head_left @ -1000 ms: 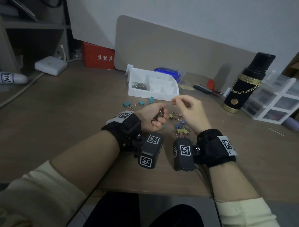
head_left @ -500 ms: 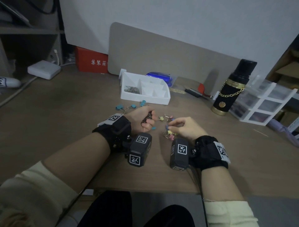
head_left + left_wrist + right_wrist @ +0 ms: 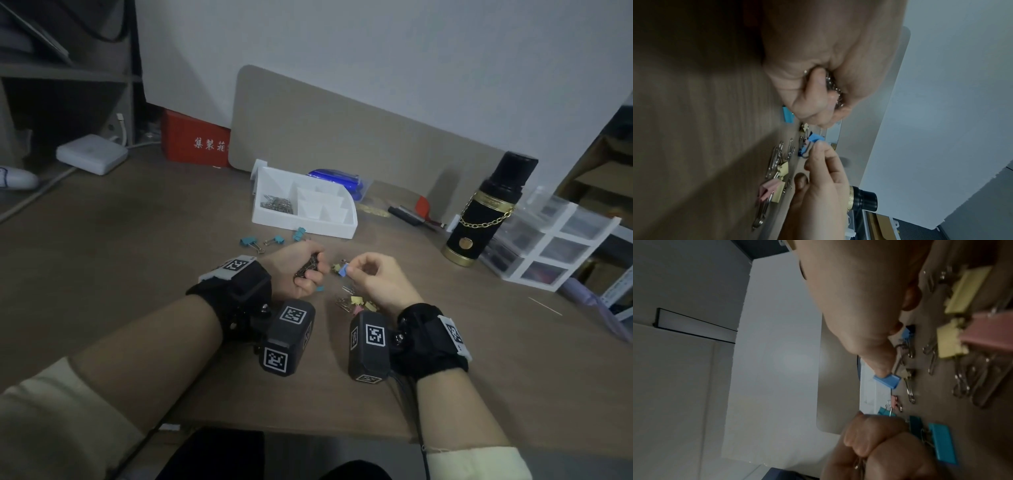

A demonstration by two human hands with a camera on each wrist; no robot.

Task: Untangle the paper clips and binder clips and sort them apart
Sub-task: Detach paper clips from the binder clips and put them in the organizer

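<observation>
Brown wood-grain desk (image 3: pixel 120 274) w/ a grey wall behind and a beige rounded board (image 3: pixel 342 137) leaning on it. Left hand (image 3: pixel 294 270) is fisted round a bunch of silver wire paper clips (image 3: pixel 306 269), resting low at the desk centre. Right hand (image 3: pixel 376 281) sits just beside it, apart, thumb and forefinger pinching a small light-blue binder clip (image 3: pixel 342 271) lifted off the desk.

Head view gives the layout: white plastic compartment tray (image 3: pixel 305 226) behind the hands, w/ a heap of silver paper clips in its left compartment (image 3: pixel 278 205); three teal binder clips (image 3: pixel 274 240) lie just in front of the tray, left of centre. A loose pile of yellow and pink binder clips (image 3: pixel 358 305) w/ a few paper clips lies under the right wrist, partly hidden by the wrist camera.

Left wrist view shows what head view can't: silver wire poking out between the curled left fingers (image 3: pixel 813 91), and the blue clip's wire handle under the right fingertips. Right wrist view shows that pile up close, plus another teal clip (image 3: pixel 941 443) by the left fist; blurry.

Around: black flask w/ gold chain (image 3: pixel 486 212) at right, clear-drawer organiser (image 3: pixel 565 246) beside it, red box (image 3: pixel 195 144) and white adapter (image 3: pixel 92 154) at back left.
</observation>
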